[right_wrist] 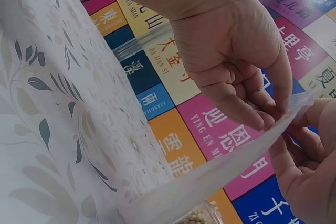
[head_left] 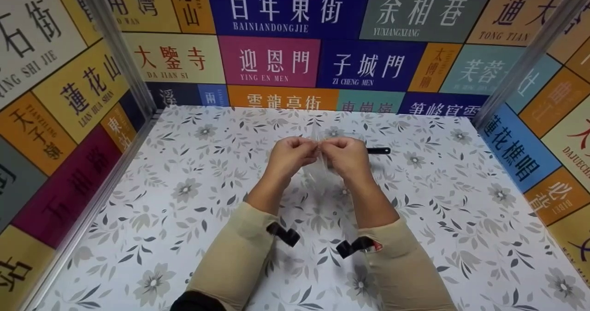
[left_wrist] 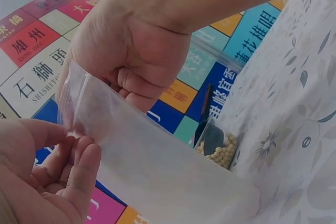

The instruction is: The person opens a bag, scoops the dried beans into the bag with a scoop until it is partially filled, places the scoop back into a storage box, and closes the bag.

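Note:
A clear plastic zip bag (head_left: 315, 178) hangs upright above the table between both hands. My left hand (head_left: 290, 156) pinches its upper edge between thumb and fingers. Close against it, my right hand (head_left: 349, 158) pinches the same edge from the other side. Through the left wrist view, the bag (left_wrist: 157, 156) looks flat, with a zip strip along its top. Nothing is visible inside it. Behind the bag stands a clear container of pale round beans (left_wrist: 224, 153), with a dark scoop (left_wrist: 212, 141) in it. The right hand mostly hides that container in the head view.
The scoop's black handle (head_left: 379, 150) juts out to the right beyond the right hand. A white floral cloth (head_left: 184, 219) covers the table. Panels with printed characters (head_left: 276, 62) enclose its back and both sides.

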`<state>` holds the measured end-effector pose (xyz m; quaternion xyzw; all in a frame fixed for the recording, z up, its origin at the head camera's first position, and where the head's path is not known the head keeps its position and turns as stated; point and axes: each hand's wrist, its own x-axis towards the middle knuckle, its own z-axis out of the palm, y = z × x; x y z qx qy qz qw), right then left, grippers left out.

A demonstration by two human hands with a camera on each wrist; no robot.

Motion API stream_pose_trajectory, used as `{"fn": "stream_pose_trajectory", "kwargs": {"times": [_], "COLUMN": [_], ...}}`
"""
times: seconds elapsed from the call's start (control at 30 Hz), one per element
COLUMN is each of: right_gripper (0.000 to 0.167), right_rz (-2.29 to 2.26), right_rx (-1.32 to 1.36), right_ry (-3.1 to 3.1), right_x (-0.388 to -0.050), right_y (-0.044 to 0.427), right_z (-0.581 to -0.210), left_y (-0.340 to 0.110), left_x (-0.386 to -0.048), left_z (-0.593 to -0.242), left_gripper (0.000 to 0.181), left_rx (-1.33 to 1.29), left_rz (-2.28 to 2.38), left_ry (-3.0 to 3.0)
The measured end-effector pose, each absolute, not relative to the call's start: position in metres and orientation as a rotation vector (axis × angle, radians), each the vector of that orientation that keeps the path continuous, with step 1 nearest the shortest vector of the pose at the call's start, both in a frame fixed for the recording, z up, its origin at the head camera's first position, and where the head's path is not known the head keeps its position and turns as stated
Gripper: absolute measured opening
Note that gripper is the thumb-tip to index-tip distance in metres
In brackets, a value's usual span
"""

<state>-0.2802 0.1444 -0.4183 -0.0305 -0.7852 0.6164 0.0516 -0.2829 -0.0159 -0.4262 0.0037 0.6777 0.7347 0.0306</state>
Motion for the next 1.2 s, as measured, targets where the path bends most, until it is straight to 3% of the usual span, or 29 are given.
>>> {"fn": "stream_pose_trajectory", "kwargs": {"times": [0.43, 0.8, 1.2], "right_gripper": [0.018, 0.017, 0.017], "right_rz": [1.980, 2.045, 1.892], "right_rx": [-0.322, -0.303, -0.399], "right_ry": [-2.412, -2.301, -2.488], "right_x": [-0.287, -0.297, -0.308], "right_y": [0.150, 0.162, 0.189], "right_z": [-0.415, -0.428, -0.426], "left_y": [-0.015, -0.027, -0.053], "left_x": [-0.286, -0.293, -0.304], "left_z": [-0.429, -0.440, -0.439], "left_gripper": [0.015, 0.013, 0.007], "left_rx": [-0.067, -0.086, 0.028], "left_rz": [2.217, 2.197, 1.810], "left_ry": [2.150, 2.204, 2.666]}}
